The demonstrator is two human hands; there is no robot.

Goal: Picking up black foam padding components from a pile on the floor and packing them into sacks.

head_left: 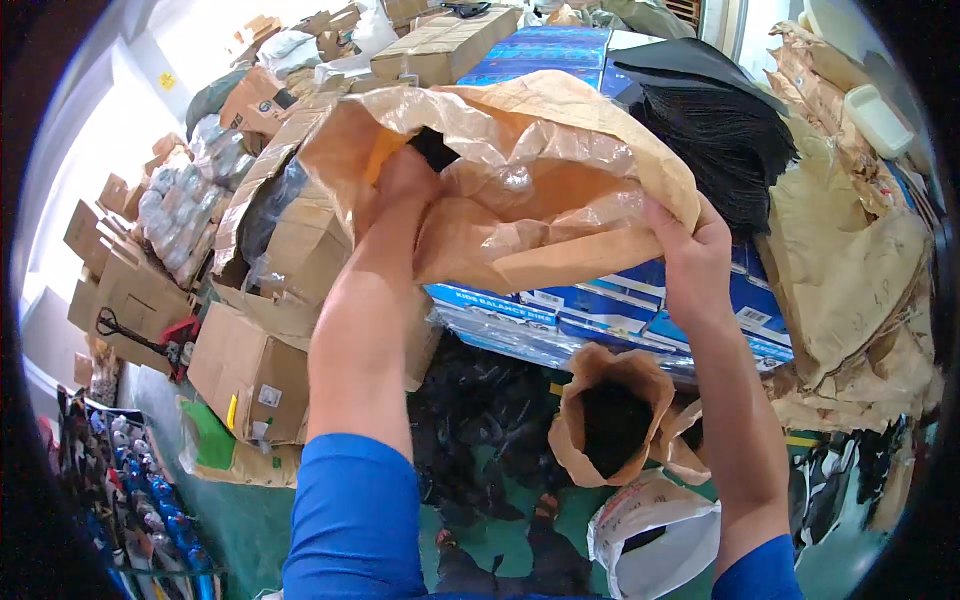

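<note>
A large brown paper bag (pixel 545 270) with a shiny plastic lining is held up over the stacked boxes, its mouth tilted toward me. My left hand (pixel 405 180) reaches inside at the left of the opening, and its fingers are hidden. Beside that hand a small black patch (pixel 433 150) shows; I cannot make out what it is. At the bag's right edge my right hand (pixel 697 255) grips the rim, thumb on the inner side. Behind the bag, a thick stack of black sheets (pixel 710 130) lies on blue printed boxes (pixel 620 305).
Below stand an open paper bag (pixel 612 415) with dark contents, a smaller one (pixel 685 440) and a white sack (pixel 655 535). Black pieces (pixel 480 420) are heaped on the floor before the boxes. Cartons (pixel 250 370) crowd the left; flattened paper bags (pixel 850 260) lie at right.
</note>
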